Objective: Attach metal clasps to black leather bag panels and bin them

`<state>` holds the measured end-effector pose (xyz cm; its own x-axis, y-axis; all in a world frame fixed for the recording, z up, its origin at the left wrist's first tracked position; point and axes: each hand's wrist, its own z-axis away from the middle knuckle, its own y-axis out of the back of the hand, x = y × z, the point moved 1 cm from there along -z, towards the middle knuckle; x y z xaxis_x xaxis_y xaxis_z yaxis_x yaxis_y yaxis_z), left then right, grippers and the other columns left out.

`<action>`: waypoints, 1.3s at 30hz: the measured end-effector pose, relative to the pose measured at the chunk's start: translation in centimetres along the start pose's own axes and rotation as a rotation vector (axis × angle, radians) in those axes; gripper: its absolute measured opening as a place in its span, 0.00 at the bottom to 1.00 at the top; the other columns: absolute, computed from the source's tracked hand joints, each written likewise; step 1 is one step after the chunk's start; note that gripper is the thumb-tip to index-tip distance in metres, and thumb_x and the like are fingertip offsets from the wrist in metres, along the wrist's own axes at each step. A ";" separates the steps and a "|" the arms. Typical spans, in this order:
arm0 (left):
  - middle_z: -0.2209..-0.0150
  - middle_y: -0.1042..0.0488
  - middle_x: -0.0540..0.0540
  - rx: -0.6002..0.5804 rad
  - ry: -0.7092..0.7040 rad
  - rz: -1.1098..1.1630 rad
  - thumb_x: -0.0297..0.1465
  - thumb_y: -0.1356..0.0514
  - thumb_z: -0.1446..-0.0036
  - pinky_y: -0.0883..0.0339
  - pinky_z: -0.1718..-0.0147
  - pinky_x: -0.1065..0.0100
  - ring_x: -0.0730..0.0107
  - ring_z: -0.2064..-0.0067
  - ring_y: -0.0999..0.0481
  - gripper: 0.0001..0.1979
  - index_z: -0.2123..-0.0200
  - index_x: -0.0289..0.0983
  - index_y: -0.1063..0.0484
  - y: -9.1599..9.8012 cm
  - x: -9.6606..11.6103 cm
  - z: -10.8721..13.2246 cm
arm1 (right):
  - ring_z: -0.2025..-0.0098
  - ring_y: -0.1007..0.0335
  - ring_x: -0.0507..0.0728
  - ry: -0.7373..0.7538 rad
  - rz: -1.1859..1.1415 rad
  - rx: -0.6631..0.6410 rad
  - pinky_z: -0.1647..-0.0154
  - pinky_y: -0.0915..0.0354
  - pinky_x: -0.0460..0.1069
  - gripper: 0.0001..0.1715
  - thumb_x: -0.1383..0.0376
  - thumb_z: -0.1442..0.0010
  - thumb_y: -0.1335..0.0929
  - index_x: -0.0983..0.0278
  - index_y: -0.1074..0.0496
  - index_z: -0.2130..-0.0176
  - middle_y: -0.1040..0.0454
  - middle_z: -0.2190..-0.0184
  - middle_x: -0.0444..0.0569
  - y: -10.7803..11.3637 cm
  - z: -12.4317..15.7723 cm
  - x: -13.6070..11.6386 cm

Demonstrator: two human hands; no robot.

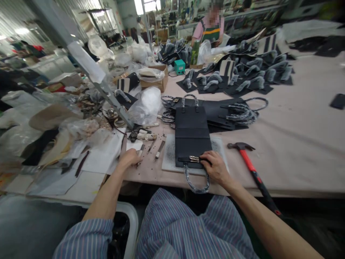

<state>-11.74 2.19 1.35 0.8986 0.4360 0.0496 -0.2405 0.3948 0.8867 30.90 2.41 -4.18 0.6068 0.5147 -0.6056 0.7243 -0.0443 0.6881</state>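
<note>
A black handbag panel (pixel 192 124) lies flat, with a wrapped handle at each end. Across its near end runs a short black strap with a shiny metal clasp (pixel 194 158). My right hand (pixel 215 166) pinches the strap just right of the clasp, its fingers closed. Under the panel sits a pale slab (pixel 168 160). To the left, my left hand (pixel 129 158) is closed around a small metal punch (pixel 141 150) at the tabletop. A similar pronged punch (pixel 159 151) and a thin pointed tool (pixel 151 146) lie just right of that hand.
A red-handled claw hammer (pixel 248 162) lies at the right, its handle past the table edge. Stacked black bag panels (pixel 215 109) lie behind the work. Plastic bags, scraps and a slanted metal post (pixel 107 93) crowd the left. A person (pixel 211 28) is across the table.
</note>
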 end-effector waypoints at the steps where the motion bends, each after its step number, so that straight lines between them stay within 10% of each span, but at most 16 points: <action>1: 0.79 0.26 0.44 -0.023 -0.011 0.006 0.33 0.31 0.57 0.35 0.71 0.66 0.55 0.68 0.21 0.12 0.82 0.38 0.30 -0.1 0.0 -0.4 | 0.55 0.30 0.63 -0.001 -0.007 -0.004 0.52 0.33 0.61 0.08 0.65 0.35 0.33 0.60 0.23 0.60 0.24 0.59 0.52 0.1 0.0 -0.1; 10: 0.73 0.23 0.47 -0.018 -0.077 1.086 0.42 0.24 0.70 0.32 0.74 0.70 0.67 0.72 0.25 0.26 0.71 0.33 0.27 -0.3 -1.9 1.5 | 0.55 0.32 0.62 0.005 0.102 -0.071 0.53 0.35 0.59 0.11 0.61 0.36 0.29 0.60 0.22 0.54 0.27 0.57 0.52 0.6 -0.3 -1.2; 17: 0.65 0.19 0.45 0.077 -0.381 1.564 0.36 0.23 0.60 0.26 0.60 0.66 0.68 0.64 0.20 0.24 0.62 0.34 0.26 -4.0 7.1 5.1 | 0.58 0.34 0.61 0.007 0.129 -0.113 0.56 0.39 0.57 0.06 0.64 0.35 0.29 0.60 0.21 0.58 0.25 0.60 0.51 0.3 -1.1 -1.4; 24: 0.57 0.18 0.42 0.156 -0.610 1.421 0.33 0.30 0.48 0.25 0.53 0.61 0.62 0.56 0.18 0.13 0.59 0.36 0.23 -7.1 13.4 5.4 | 0.57 0.32 0.61 0.010 0.077 -0.067 0.56 0.42 0.57 0.06 0.62 0.35 0.29 0.60 0.22 0.58 0.24 0.60 0.50 0.3 -0.9 -0.9; 39: 0.54 0.18 0.40 0.162 -0.679 1.423 0.35 0.33 0.40 0.25 0.48 0.56 0.58 0.51 0.18 0.09 0.59 0.38 0.26 -8.3 13.4 5.4 | 0.59 0.33 0.61 -0.054 0.065 -0.068 0.57 0.43 0.57 0.08 0.59 0.34 0.30 0.59 0.22 0.58 0.25 0.60 0.50 0.3 -1.0 -1.0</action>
<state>4.31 0.38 -2.87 -0.0168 -0.0864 0.9961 -0.9935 -0.1105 -0.0264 30.16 2.77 -3.00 0.6698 0.4660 -0.5781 0.6599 -0.0169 0.7511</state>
